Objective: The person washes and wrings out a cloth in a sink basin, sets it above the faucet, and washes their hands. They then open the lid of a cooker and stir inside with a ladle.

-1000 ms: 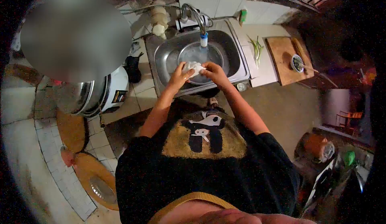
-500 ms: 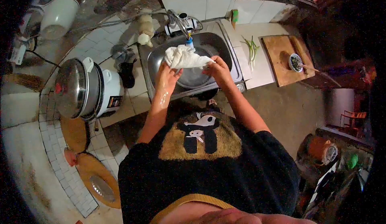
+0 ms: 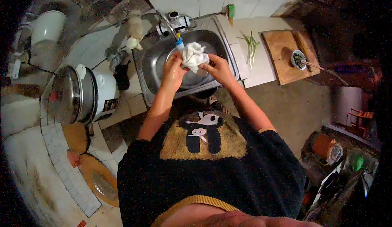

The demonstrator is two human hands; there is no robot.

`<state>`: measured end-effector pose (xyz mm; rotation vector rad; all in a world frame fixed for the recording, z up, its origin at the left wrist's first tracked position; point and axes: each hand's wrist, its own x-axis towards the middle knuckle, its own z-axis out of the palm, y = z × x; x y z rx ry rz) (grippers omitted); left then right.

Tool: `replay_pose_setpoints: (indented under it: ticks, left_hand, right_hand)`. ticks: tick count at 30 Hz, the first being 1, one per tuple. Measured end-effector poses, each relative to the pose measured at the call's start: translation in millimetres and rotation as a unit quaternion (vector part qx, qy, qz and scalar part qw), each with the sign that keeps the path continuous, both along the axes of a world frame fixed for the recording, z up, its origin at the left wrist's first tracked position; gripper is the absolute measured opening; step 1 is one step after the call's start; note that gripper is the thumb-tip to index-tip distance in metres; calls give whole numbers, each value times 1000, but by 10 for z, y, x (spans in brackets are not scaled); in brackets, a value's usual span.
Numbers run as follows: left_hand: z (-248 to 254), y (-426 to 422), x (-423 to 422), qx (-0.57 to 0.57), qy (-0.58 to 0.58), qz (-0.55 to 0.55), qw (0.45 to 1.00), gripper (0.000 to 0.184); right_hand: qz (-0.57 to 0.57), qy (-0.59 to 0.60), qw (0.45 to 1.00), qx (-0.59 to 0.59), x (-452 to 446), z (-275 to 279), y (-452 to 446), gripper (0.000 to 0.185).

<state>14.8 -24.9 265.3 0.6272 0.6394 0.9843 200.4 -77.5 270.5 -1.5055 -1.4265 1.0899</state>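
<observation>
A crumpled white cloth [image 3: 194, 57] is bunched between my two hands, above the metal sink [image 3: 152, 49]. My left hand [image 3: 174, 68] grips its left side, fingers curled against the fabric. On the right side, my right hand [image 3: 216, 68] pinches the cloth with thumb and fingers. Just behind the cloth is the faucet [image 3: 168, 26] with a blue tip, and the cloth's upper left edge lies close to that tip. Part of a round metal basin [image 3: 192, 80] shows in the sink beneath my hands.
Right of the sink, green onions [image 3: 250, 49] lie on the counter. Beyond them a wooden cutting board [image 3: 277, 47] carries a bowl [image 3: 299, 59] of chopped greens with chopsticks across it. A large lidded pot [image 3: 67, 94] on a white cooker [image 3: 107, 96] stands at the left.
The cloth was stretched sideways between my hands and is now gathered into a compact bunch. My hands have come closer together. The view has shifted slightly.
</observation>
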Motion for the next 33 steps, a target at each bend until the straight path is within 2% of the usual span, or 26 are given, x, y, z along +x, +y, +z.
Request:
replay_pose_setpoints:
  ticks: [1,2,3,4,5,7,8,9,12,13,15,17,18,19,21,22,23,25,27,28,29,30,31,32,33]
  left_hand:
    - [38,13,40,3,-3,-1,1000,24]
    - [69,11,61,22,56,24,998,23]
    - [106,-7,82,40,116,49,991,23]
    - [231,-39,130,56,101,57,992,17]
    - [100,-9,99,56,102,58,992,17]
    - [-265,57,-35,44,80,37,995,24]
    - [-250,58,-35,42,82,40,995,24]
    - [-243,53,-27,33,81,14,996,25]
    - [-67,-24,16,21,50,-12,998,27]
    - [46,-40,45,26,18,-18,999,29]
    - [178,-59,70,31,41,-16,999,30]
    - [161,-14,47,76,211,-66,972,39]
    - [165,-1,29,75,211,-64,972,39]
    - [188,14,8,96,281,-104,949,42]
    - [225,47,-40,136,412,-180,883,47]
    - [178,51,-69,134,414,-176,883,47]
    - [104,42,-91,170,409,-149,884,48]
    - [65,20,-114,203,404,-119,884,50]
    - [111,-17,-118,128,309,-48,941,53]
    - [137,-23,-128,127,309,-45,941,53]
    - [168,-27,-143,145,259,-23,955,54]
    - [204,-33,-156,162,207,-1,965,56]
    - [265,-39,-135,161,208,3,965,56]
    - [341,-39,-87,123,38,16,992,56]
    - [376,-42,-64,82,-133,27,987,58]
  right_hand:
    - [-6,-12,1000,2,18,-23,26,32]
    - [-6,-15,1000,4,84,-38,60,32]
    - [-17,-64,983,168,153,-40,83,29]
    - [-26,-110,938,328,204,-17,100,27]
    - [-26,-110,938,327,235,51,109,27]
    - [-21,7,967,254,286,186,122,21]
    - [-5,119,988,102,331,249,113,20]
    - [-25,196,978,64,342,322,101,23]
    - [-76,158,983,60,454,205,270,27]
    - [-114,158,967,163,425,165,339,21]
    - [-123,83,956,252,417,347,386,21]
    - [-113,68,956,260,435,363,420,22]
    - [-107,52,955,270,451,368,430,22]
    - [-104,53,956,269,466,381,420,22]
    - [-138,152,971,121,468,424,379,23]
    - [-138,220,960,110,441,455,367,26]
    - [-134,221,960,109,425,478,360,26]
    - [-123,152,973,121,404,533,359,28]
    - [-119,154,974,114,376,613,371,29]
    - [-115,179,972,103,380,649,382,29]
    - [-111,204,968,93,388,669,390,29]
    - [-113,191,975,23,437,669,394,32]
    - [-110,191,975,22,402,703,421,32]
    - [-104,278,954,36,354,758,459,34]
    - [-98,363,925,50,319,787,494,38]
